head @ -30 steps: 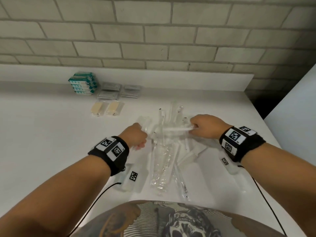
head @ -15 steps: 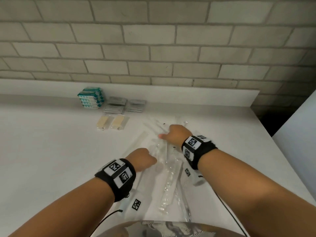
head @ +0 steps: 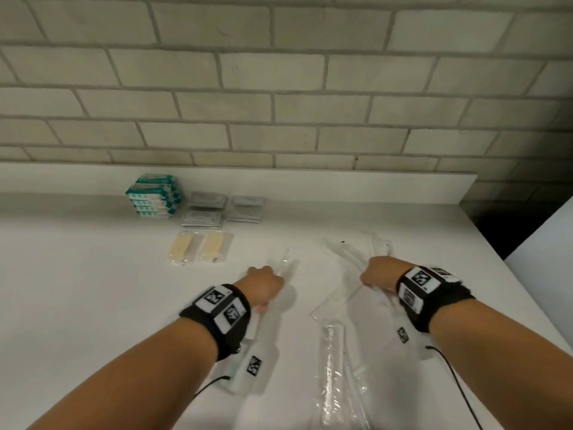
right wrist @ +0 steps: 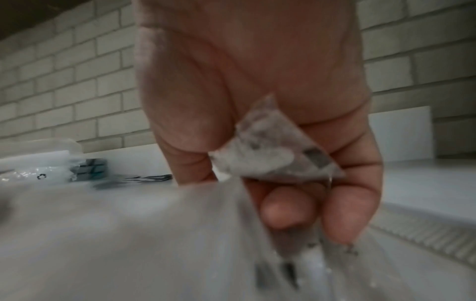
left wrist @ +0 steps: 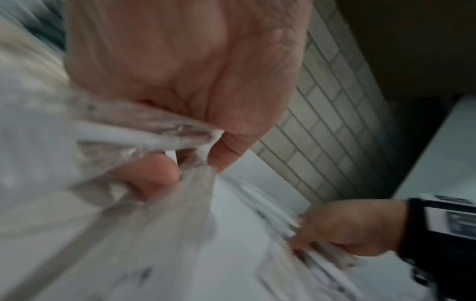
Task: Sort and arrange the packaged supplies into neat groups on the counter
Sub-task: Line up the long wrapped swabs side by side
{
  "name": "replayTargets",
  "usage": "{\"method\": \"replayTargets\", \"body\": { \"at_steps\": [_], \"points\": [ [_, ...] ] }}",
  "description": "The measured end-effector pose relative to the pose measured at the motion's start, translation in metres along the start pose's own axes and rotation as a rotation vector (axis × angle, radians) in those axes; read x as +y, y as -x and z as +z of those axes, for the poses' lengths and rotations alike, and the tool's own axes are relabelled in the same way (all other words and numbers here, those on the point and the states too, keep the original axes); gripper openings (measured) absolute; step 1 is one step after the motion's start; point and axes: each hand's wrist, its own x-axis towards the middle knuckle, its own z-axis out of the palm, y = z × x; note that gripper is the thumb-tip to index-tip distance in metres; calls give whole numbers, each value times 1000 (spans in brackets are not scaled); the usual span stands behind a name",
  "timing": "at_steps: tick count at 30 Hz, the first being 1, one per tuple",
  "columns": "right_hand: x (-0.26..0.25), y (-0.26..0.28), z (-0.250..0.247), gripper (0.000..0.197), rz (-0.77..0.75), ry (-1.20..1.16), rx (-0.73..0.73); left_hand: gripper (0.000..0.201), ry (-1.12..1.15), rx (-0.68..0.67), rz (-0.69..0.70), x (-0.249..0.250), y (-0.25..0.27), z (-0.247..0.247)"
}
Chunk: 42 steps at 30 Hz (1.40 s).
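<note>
Hands have drawn apart: left hand (head: 263, 285) and right hand (head: 379, 273) each clutch clear packets (head: 333, 361)

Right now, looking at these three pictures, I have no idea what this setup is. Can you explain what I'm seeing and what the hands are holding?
No machine here: a person wears a camera on the head and one on each wrist band. The wide picture is the head view; the two blurry close-ups look along each palm. The left hand grips a long clear packet, and the right hand grips a bundle of similar clear packets. On the white counter lie sorted groups: a stack of teal packs, flat grey sachets and two beige pouches. More clear packets lie near the person.
</note>
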Motion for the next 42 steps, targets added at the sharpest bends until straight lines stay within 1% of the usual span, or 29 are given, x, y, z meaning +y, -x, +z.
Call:
{"method": "replayTargets", "body": {
  "at_steps": [2,4,6,8,9,11,13,14,15,16,17,18,19,21,23,25,27,29,31,32,34,35,37,38,40,41,42],
  "points": [
    [14,-3,-5,18,55,-15,10,43,8,-90,42,23,-5,21],
    [21,-6,-11,21,84,-96,93,37,34,-195,65,45,-5,38],
    [19,-8,-18,18,63,-234,187,21,130,-277,65,61,-8,47],
    [7,-12,-24,14,3,-377,199,16,297,-322,50,71,-11,43],
    [-1,-15,-28,15,-23,-422,183,15,358,-310,55,74,-16,36],
    [-19,-26,-35,17,-58,-423,181,18,419,-257,80,75,-29,16],
    [-36,-41,-42,18,-68,-395,216,16,450,-246,102,77,-46,-8],
    [-42,-49,-45,25,-52,-376,246,16,445,-246,108,77,-54,-18],
    [-47,-56,-48,35,-19,-347,284,32,423,-224,103,77,-65,-27],
    [-49,-61,-50,45,30,-310,323,52,360,-184,89,77,-76,-34],
    [-50,-64,-52,52,74,-267,366,66,260,-131,80,75,-84,-41],
    [-50,-66,-54,54,98,-230,406,74,151,-69,78,70,-91,-46],
    [-52,-66,-56,51,89,-220,441,77,61,-19,84,65,-99,-50],
    [-56,-67,-56,38,-12,-233,447,73,-65,24,103,50,-109,-53],
    [-66,-62,-51,31,-153,-176,345,66,-250,8,141,37,-112,-53],
    [-77,-57,-42,36,-262,-97,234,69,-439,-62,205,31,-109,-52],
    [-84,-56,-32,48,-330,-5,182,76,-595,-116,304,32,-99,-49],
    [-83,-58,-27,56,-353,93,173,72,-726,-124,436,31,-89,-43],
    [-75,-60,-28,59,-348,119,165,64,-806,-116,544,26,-82,-34],
    [-69,-61,-29,60,-344,107,158,60,-850,-85,597,24,-78,-28],
    [-59,-59,-33,59,-329,79,147,47,-949,44,717,22,-72,-17],
    [-54,-58,-34,58,-328,66,149,41,-963,107,782,22,-69,-12],
    [-46,-56,-33,55,-333,28,162,34,-926,205,876,23,-65,-6],
    [-42,-56,-31,53,-332,2,168,30,-863,263,907,24,-63,-5],
    [-37,-54,-29,49,-330,-49,192,18,-660,430,926,28,-60,-9],
    [-35,-52,-29,47,-332,-66,206,16,-566,478,886,32,-56,-12],
    [-34,-49,-28,46,-324,-76,220,18,-516,462,790,36,-54,-16]
  ]
}}
